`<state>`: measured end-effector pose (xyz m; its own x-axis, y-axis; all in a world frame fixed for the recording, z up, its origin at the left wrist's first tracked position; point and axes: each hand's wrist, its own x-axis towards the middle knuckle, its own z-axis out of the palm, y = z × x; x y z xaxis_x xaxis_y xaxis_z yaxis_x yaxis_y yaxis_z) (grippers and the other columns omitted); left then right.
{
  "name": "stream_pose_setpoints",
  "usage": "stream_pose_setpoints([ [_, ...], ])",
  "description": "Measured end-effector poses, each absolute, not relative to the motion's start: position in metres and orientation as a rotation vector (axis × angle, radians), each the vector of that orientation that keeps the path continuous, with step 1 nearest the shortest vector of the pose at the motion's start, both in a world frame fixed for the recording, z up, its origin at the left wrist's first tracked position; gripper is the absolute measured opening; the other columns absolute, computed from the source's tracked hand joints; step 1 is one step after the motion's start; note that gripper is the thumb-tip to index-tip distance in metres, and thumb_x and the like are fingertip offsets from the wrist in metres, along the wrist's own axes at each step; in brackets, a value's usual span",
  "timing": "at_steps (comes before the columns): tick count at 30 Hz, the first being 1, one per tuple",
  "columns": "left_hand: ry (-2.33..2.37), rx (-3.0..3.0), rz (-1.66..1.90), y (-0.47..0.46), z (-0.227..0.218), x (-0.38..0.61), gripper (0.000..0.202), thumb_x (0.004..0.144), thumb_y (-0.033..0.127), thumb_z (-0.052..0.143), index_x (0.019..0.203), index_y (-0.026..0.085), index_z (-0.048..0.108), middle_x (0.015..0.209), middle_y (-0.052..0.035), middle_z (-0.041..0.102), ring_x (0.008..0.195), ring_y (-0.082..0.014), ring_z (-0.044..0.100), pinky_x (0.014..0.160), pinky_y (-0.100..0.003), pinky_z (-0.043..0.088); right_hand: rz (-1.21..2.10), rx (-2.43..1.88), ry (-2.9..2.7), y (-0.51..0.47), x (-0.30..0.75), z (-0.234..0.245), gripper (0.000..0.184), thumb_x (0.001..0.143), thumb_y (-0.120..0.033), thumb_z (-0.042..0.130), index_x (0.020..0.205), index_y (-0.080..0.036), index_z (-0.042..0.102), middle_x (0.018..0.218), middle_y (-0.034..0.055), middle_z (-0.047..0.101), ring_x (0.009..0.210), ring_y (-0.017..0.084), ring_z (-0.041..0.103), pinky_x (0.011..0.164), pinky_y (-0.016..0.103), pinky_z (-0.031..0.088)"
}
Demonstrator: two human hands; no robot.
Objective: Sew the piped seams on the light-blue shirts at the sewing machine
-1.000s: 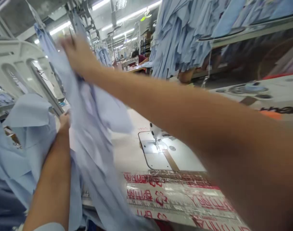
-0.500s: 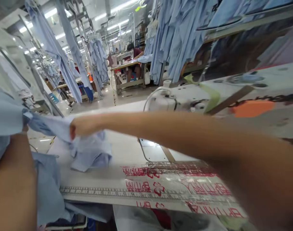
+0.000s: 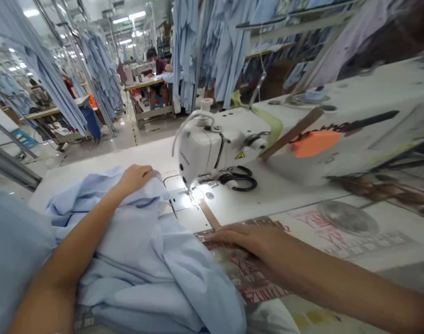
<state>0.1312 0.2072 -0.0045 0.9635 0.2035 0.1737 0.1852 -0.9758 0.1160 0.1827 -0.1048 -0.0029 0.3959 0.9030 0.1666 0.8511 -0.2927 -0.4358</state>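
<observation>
A light blue shirt fabric [image 3: 138,250] lies bunched across the left of the sewing table and hangs over its front edge. My left hand [image 3: 137,178] is on its far part, fingers curled down over the cloth, left of the needle. The sewing machine [image 3: 205,150] stands upright, its lamp lighting the needle plate. My right hand [image 3: 239,236] rests on the table in front of the needle, fingers stretched out, by a brown strip [image 3: 209,214]; no cloth shows in it. Thread snips or scissors with black handles [image 3: 244,178] lie behind the needle.
An orange piece [image 3: 316,143] and a yellow-green strip [image 3: 272,127] are on the machine. Clear film with red print [image 3: 264,287] covers the table front. Light blue garments [image 3: 229,51] hang behind. A person [image 3: 159,65] sits at another table farther back.
The fabric has come from the left onto the table, near the needle. My right hand has drawn back from the far left to the table front. The view has turned right.
</observation>
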Motion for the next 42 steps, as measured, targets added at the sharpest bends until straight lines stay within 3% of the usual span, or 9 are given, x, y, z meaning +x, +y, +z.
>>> stream_pose_setpoints([
  [3, 0.151, 3.089, 0.364, 0.197, -0.004, 0.134, 0.033, 0.087, 0.037, 0.042, 0.065, 0.017, 0.058, 0.059, -0.0024, 0.058, 0.059, -0.0148, 0.054, 0.055, -0.025, 0.03, 0.486, -2.217, -1.679, -0.088, 0.185, -0.019, 0.058, 0.058, 0.009, 0.044, 0.104, -0.022, 0.063, 0.09, 0.0051, 0.067, 0.079, 0.019, 0.062, 0.065, 0.029, 0.045],
  [7, -0.013, 3.158, 0.739, 0.191, 0.019, 0.114, 0.037, 0.088, 0.039, 0.037, 0.061, 0.017, 0.05, 0.058, -0.0025, 0.053, 0.054, -0.0129, 0.047, 0.053, -0.026, 0.025, 0.389, -2.01, -1.92, -0.069, 0.186, -0.033, 0.062, 0.064, 0.002, 0.04, 0.12, -0.02, 0.053, 0.12, 0.0111, 0.054, 0.095, 0.024, 0.058, 0.071, 0.035, 0.046],
  [11, -0.21, 3.138, 1.263, 0.185, 0.03, 0.109, 0.042, 0.092, 0.032, 0.021, 0.055, 0.019, 0.036, 0.049, -0.0011, 0.04, 0.047, -0.0126, 0.037, 0.051, -0.027, 0.024, 0.611, -1.446, -2.17, -0.081, 0.189, -0.044, 0.06, 0.06, -0.001, 0.041, 0.114, -0.022, 0.056, 0.118, 0.0054, 0.056, 0.102, 0.019, 0.055, 0.085, 0.033, 0.043],
  [17, -0.703, 3.259, 1.266, 0.174, 0.036, 0.127, 0.033, 0.09, 0.028, 0.034, 0.059, 0.018, 0.039, 0.052, 0.0003, 0.046, 0.048, -0.012, 0.039, 0.049, -0.026, 0.027, 0.557, -1.583, -1.503, -0.06, 0.193, -0.035, 0.042, 0.077, -0.008, 0.038, 0.11, -0.022, 0.061, 0.134, 0.0099, 0.041, 0.124, 0.022, 0.036, 0.096, 0.039, 0.036],
  [20, -0.717, 3.308, 1.22, 0.173, 0.051, 0.116, 0.034, 0.091, 0.03, 0.034, 0.06, 0.018, 0.041, 0.053, -0.0005, 0.047, 0.05, -0.0124, 0.04, 0.051, -0.026, 0.028, 0.821, -1.471, -1.544, -0.029, 0.185, -0.019, 0.044, 0.079, -0.006, 0.04, 0.116, -0.019, 0.058, 0.122, 0.0095, 0.053, 0.123, 0.022, 0.038, 0.1, 0.04, 0.031],
  [26, -0.348, 3.393, 1.075, 0.182, 0.018, 0.122, 0.038, 0.092, 0.034, 0.031, 0.062, 0.017, 0.046, 0.054, -0.0021, 0.049, 0.051, -0.0138, 0.045, 0.05, -0.027, 0.027, 1.534, -1.056, -1.231, -0.044, 0.195, -0.011, 0.045, 0.086, -0.023, 0.039, 0.13, -0.016, 0.043, 0.096, 0.0078, 0.064, 0.088, 0.016, 0.061, 0.083, 0.034, 0.046],
  [34, -0.498, 3.279, 0.503, 0.145, -0.027, 0.133, 0.027, 0.09, 0.037, 0.042, 0.096, 0.013, 0.052, 0.093, -0.0093, 0.06, 0.09, -0.0196, 0.054, 0.08, -0.032, 0.045, 0.66, -2.359, -1.593, -0.114, 0.247, -0.029, 0.026, 0.086, -0.031, 0.034, 0.1, -0.017, 0.051, 0.073, 0.007, 0.06, 0.065, 0.021, 0.055, 0.057, 0.032, 0.038],
  [37, -0.549, 3.085, 0.369, 0.119, -0.034, 0.11, 0.034, 0.088, 0.042, 0.043, 0.104, 0.013, 0.05, 0.097, -0.0096, 0.059, 0.097, -0.0208, 0.053, 0.084, -0.035, 0.048, 0.713, -2.206, -1.646, -0.113, 0.256, -0.023, 0.026, 0.084, -0.037, 0.042, 0.101, -0.018, 0.048, 0.08, 0.0057, 0.06, 0.069, 0.019, 0.054, 0.058, 0.029, 0.038],
  [42, -0.312, 2.877, 0.7, 0.079, -0.069, 0.089, 0.019, 0.089, 0.011, 0.039, 0.103, 0.011, 0.051, 0.103, -0.011, 0.059, 0.106, -0.0186, 0.05, 0.093, -0.035, 0.045, 0.624, -1.848, -1.851, -0.097, 0.259, -0.027, 0.031, 0.087, -0.033, 0.043, 0.112, -0.017, 0.051, 0.103, 0.008, 0.059, 0.091, 0.019, 0.054, 0.076, 0.029, 0.04],
])
